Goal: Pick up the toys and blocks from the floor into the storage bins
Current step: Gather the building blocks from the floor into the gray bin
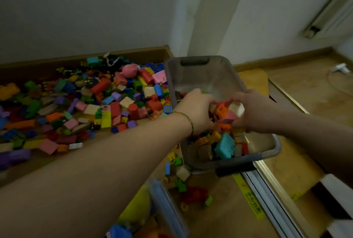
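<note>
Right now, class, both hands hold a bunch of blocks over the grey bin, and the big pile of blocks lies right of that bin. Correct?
Not quite. The head view shows the big pile of blocks lying left of the grey bin, not right. The rest holds: the left hand and right hand hold a bunch of blocks over that bin.
</note>
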